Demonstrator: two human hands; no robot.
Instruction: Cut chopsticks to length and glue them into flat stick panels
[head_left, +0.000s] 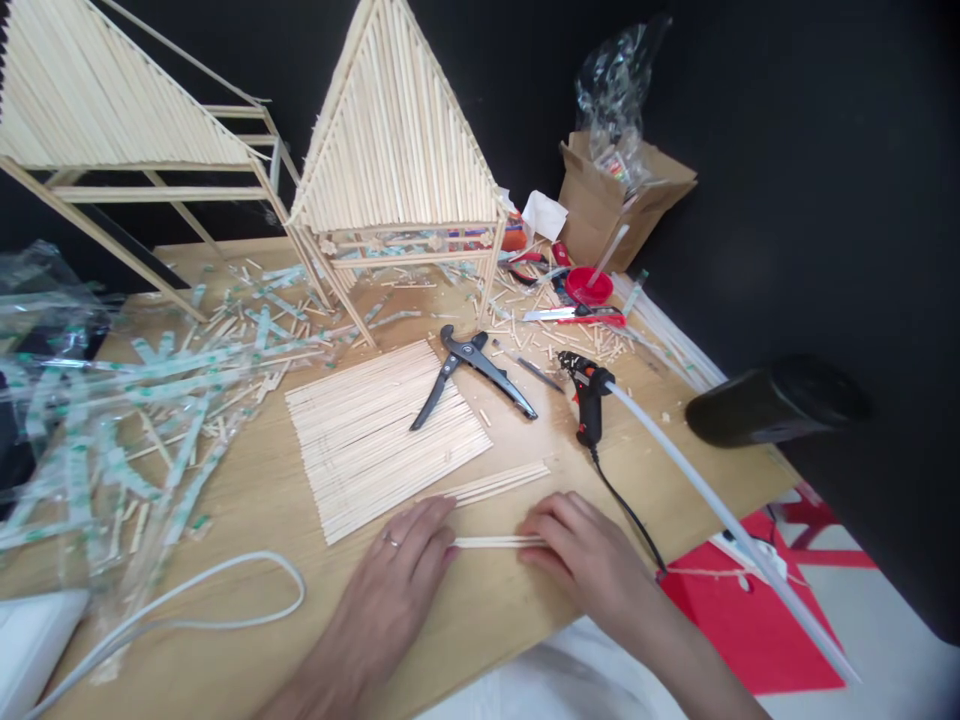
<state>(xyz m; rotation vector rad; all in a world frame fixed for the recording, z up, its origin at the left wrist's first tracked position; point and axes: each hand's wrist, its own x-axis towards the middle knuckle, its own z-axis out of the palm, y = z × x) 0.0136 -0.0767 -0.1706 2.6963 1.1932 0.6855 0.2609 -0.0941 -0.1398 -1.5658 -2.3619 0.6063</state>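
Note:
My left hand [409, 560], with a ring on one finger, is closed on the left end of a short pair of thin wooden sticks [495, 542]. At the other end, the fingers of my right hand [581, 550] are wrapped round the same sticks, which lie level near the table's front edge. Just beyond them rest a few more loose sticks [504, 483]. A flat panel of sticks laid side by side [375, 450] is past my left hand. Black-handled cutters [487, 370] lie partly on that panel. To their right is a black hot glue gun [589, 400] with a long white glue stick [697, 485] in its back.
Two stick-built house frames [405, 130] stand at the back. Torn clear wrappers [180, 400] and offcuts cover the left. A red-handled utility knife [577, 316], a red dish [589, 287], a cardboard box [600, 210] and a dark cylinder [765, 405] are at right. A white cable [225, 620] loops front left.

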